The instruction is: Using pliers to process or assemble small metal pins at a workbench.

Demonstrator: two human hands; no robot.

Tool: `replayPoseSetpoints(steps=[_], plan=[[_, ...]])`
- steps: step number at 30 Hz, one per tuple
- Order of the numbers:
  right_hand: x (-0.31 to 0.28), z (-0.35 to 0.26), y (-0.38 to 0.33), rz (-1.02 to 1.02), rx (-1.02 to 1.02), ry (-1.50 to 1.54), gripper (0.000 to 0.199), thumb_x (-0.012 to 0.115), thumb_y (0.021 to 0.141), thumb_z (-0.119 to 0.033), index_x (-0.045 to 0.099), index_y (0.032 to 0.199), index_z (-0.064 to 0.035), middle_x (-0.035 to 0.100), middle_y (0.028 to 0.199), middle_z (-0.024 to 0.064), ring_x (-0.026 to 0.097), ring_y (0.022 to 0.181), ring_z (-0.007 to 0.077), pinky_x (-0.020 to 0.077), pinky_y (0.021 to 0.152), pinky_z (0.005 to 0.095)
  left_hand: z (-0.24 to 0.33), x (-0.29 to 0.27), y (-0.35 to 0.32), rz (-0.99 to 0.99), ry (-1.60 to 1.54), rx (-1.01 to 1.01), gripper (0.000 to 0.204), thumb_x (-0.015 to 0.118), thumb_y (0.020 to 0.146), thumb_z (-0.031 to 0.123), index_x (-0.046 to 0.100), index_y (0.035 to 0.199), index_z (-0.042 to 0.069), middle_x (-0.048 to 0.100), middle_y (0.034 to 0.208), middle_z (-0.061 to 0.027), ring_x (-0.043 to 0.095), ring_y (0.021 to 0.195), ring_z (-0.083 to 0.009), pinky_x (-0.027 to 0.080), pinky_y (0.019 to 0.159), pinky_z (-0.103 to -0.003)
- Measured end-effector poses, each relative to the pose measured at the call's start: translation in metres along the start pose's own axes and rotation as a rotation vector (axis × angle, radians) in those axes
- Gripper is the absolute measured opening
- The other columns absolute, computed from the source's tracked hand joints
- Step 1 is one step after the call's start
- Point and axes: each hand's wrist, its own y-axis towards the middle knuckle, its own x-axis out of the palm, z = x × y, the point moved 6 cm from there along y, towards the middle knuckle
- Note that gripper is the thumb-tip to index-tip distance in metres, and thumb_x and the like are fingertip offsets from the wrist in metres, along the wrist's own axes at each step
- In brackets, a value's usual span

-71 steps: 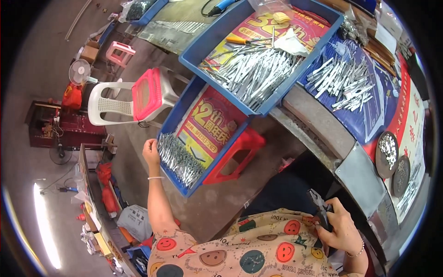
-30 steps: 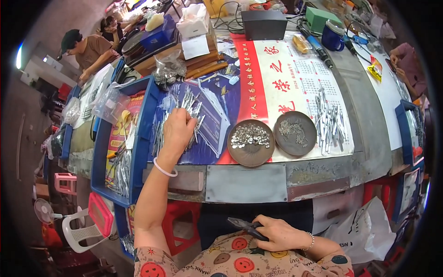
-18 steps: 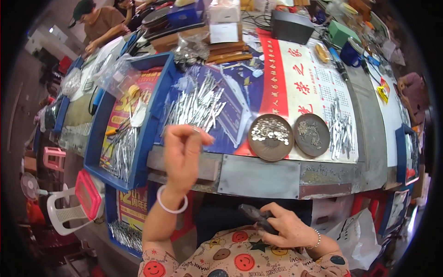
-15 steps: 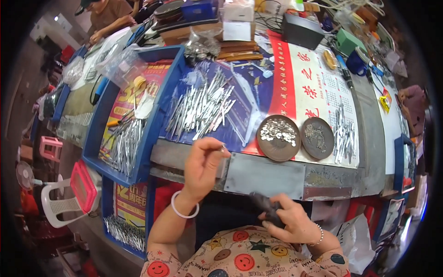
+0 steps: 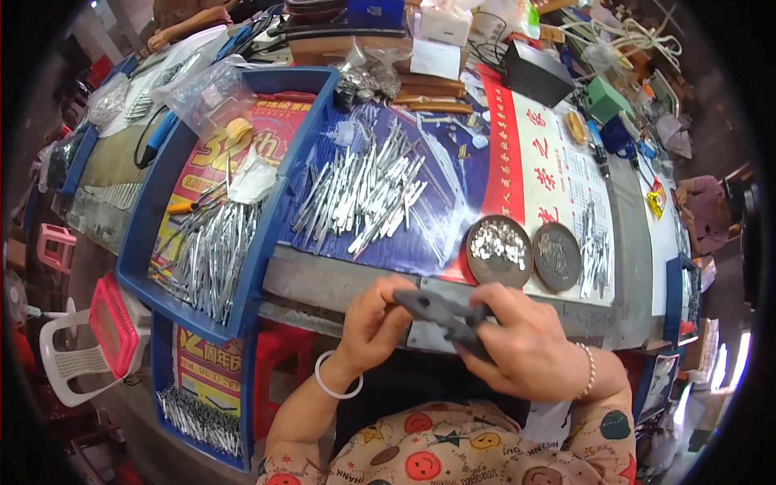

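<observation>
My right hand is wrapped round the handles of dark grey pliers, whose head points left. At the pliers' head my left hand has thumb and fingers pinched together; what they hold is hidden. Both hands are over the table's near edge, above a grey metal plate that they partly cover. Beyond them a pile of thin silvery metal strips lies on a blue printed sheet. A brown round dish holds small shiny discs, and a second dish beside it holds tiny dark metal pieces.
Left of the pile, a blue tray holds metal strips, a plastic bag and a crumpled white paper. Another blue tray sits lower. More strips lie right of the dishes. A black box stands at the back. Other people work at both sides.
The pliers in my right hand have come up from my lap to my left hand. My left hand has moved slightly down and right. The view has shifted a little.
</observation>
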Motion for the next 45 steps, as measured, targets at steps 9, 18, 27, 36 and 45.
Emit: replayPoseSetpoints(steps=[9, 18, 27, 36, 45], plan=[[-0.002, 0.005, -0.009, -0.002, 0.095, 0.126, 0.022, 0.076, 0.077, -0.021, 0.067, 0.080, -0.0016, 0.055, 0.096, 0.0113, 0.061, 0.075, 0.0243, 0.0517, 0.061, 0.0383, 0.000, -0.003, 0.001, 0.046, -0.208, -0.029, 0.011, 0.057, 0.099, 0.011, 0.052, 0.102, 0.001, 0.060, 0.092, -0.0117, 0.056, 0.074, -0.0129, 0.048, 0.070, -0.025], [0.034, 0.017, -0.060, -0.132, 0.071, 0.062, 0.030, 0.080, 0.071, -0.031, 0.068, 0.081, -0.0052, 0.048, 0.097, 0.0111, 0.052, 0.086, 0.0268, 0.0471, 0.064, 0.0363, 0.006, 0.024, -0.037, 0.265, -0.608, -0.522, 0.012, 0.052, 0.103, 0.016, 0.051, 0.102, 0.004, 0.057, 0.095, -0.0089, 0.056, 0.065, -0.0134, 0.047, 0.059, -0.025], [0.039, 0.020, -0.083, -0.091, 0.056, 0.018, 0.031, 0.081, 0.065, -0.034, 0.066, 0.077, -0.0091, 0.044, 0.092, 0.0083, 0.048, 0.084, 0.0236, 0.0428, 0.064, 0.0333, 0.016, 0.044, -0.051, 0.242, -0.422, -0.633, 0.013, 0.052, 0.103, 0.017, 0.051, 0.101, 0.004, 0.057, 0.093, -0.0048, 0.058, 0.059, -0.0122, 0.047, 0.053, -0.024], [0.040, 0.026, -0.092, -0.025, 0.052, -0.061, 0.025, 0.078, 0.066, -0.030, 0.067, 0.076, -0.0101, 0.044, 0.092, 0.0072, 0.048, 0.083, 0.0220, 0.0396, 0.062, 0.0308, 0.016, 0.051, -0.048, 0.196, -0.314, -0.667, 0.013, 0.053, 0.103, 0.016, 0.053, 0.101, 0.003, 0.057, 0.082, -0.0031, 0.057, 0.058, -0.0101, 0.045, 0.052, -0.021], [0.046, 0.029, -0.088, -0.074, 0.019, -0.174, 0.021, 0.075, 0.065, -0.028, 0.067, 0.074, -0.0112, 0.043, 0.087, 0.0072, 0.047, 0.077, 0.0205, 0.0397, 0.061, 0.0304, 0.010, 0.048, -0.047, 0.196, -0.304, -0.687, 0.012, 0.054, 0.102, 0.014, 0.054, 0.100, 0.002, 0.057, 0.082, -0.0031, 0.057, 0.058, -0.0105, 0.045, 0.052, -0.022]])
